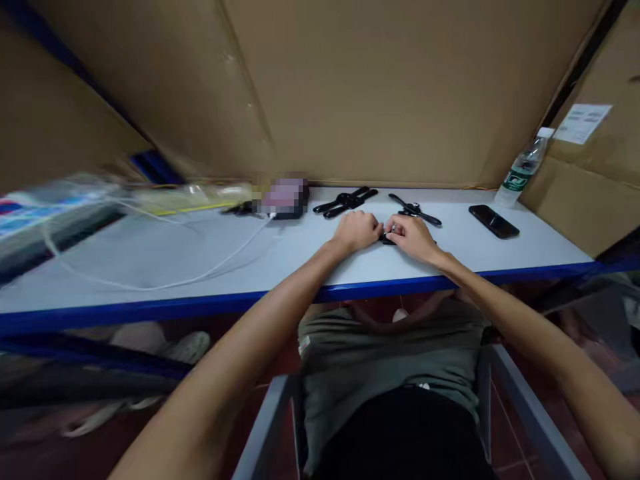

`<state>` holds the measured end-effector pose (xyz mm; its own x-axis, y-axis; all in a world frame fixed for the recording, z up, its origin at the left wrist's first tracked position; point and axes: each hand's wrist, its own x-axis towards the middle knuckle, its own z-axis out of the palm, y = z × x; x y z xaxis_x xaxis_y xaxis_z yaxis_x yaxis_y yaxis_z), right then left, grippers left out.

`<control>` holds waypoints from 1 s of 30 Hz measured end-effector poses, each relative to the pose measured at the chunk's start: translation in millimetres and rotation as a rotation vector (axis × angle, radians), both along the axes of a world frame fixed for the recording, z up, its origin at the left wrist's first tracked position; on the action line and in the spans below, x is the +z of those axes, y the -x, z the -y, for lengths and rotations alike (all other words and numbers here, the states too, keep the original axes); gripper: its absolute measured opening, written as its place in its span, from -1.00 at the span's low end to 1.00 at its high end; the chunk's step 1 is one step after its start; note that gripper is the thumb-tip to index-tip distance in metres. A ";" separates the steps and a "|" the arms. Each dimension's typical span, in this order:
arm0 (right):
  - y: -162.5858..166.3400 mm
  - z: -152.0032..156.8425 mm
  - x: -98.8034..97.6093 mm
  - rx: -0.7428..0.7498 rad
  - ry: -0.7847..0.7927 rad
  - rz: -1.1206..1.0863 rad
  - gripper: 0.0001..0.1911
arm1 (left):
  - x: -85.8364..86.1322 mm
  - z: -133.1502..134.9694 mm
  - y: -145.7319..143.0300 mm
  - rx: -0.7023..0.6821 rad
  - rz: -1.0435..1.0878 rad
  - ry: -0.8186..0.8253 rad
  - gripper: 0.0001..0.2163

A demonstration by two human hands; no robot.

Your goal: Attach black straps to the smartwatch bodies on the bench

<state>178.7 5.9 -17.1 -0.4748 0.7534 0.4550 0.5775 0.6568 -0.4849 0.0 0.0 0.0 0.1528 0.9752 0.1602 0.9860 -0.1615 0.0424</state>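
- We work near the front of the worktop (165, 243), a smooth white slab whose blue edge (150, 311) runs just below our wrists.
- Our left hand (356, 231) rests on the slab with its fingers curled in against the part (387, 239); we cannot tell whether they grip it.
- Our right hand (413, 237) has its fingers closed in a pinch on the same small black part, which lies low on the slab between both hands.
- Just behind the hands lie slim black strips (345, 201), and a crossed bunch (415, 210) of them sits to the right.
- A flat glossy phone (493, 221) lies well apart on the right, with a clear plastic bottle (523, 167) standing at the back corner.
- A thin white cable (150, 285) loops across the open left half.
- Matt brown cardboard (375, 87) walls in the back and the right side.
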 end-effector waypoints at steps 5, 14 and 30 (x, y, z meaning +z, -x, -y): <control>-2.8 6.1 1.3 -0.173 0.025 0.032 -0.84 | -0.2 0.2 -2.1 0.008 -0.006 -0.014 -0.53; -5.2 1.2 1.5 -0.133 0.024 0.131 -0.84 | 0.0 0.3 -0.3 -0.011 -0.016 -0.005 -0.55; -6.1 -7.4 -4.3 -0.095 -0.083 0.084 -0.86 | -2.8 -2.3 0.0 -0.040 0.014 -0.033 -0.50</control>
